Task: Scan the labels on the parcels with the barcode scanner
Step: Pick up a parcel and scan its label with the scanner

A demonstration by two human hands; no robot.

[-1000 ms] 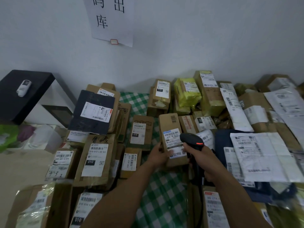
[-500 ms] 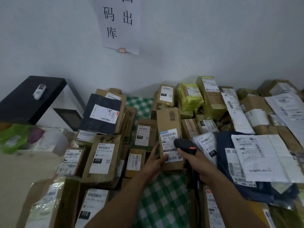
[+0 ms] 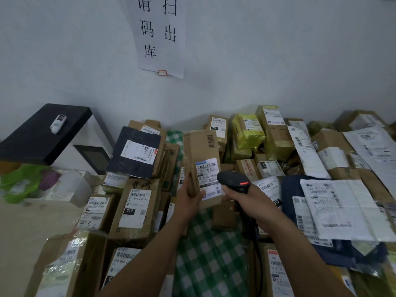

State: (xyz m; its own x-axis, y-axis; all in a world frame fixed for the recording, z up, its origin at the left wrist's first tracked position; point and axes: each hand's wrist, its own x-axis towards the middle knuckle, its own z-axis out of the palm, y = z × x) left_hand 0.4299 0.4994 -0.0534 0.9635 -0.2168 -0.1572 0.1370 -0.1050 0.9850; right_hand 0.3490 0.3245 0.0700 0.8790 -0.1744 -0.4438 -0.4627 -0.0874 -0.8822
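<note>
A tall brown cardboard parcel [image 3: 200,151] with a white barcode label [image 3: 207,171] is lifted upright above the checked cloth. My left hand [image 3: 189,200] grips its lower left edge. My right hand [image 3: 246,199] holds a black barcode scanner [image 3: 232,180] by its handle; the scanner's head, with a red light on top, sits just right of the label, almost touching it.
Labelled cardboard parcels [image 3: 134,207] pile up left; white and dark mailer bags [image 3: 338,207] and yellow packs [image 3: 248,130] lie right. A green-white checked cloth [image 3: 209,254] shows between them. A black shelf [image 3: 46,130] with a small white device stands far left. A paper sign [image 3: 160,33] hangs on the wall.
My left hand has lifted the brown parcel off the pile and stood it upright. The scanner has risen with it, staying at the label. The view has tilted upward.
</note>
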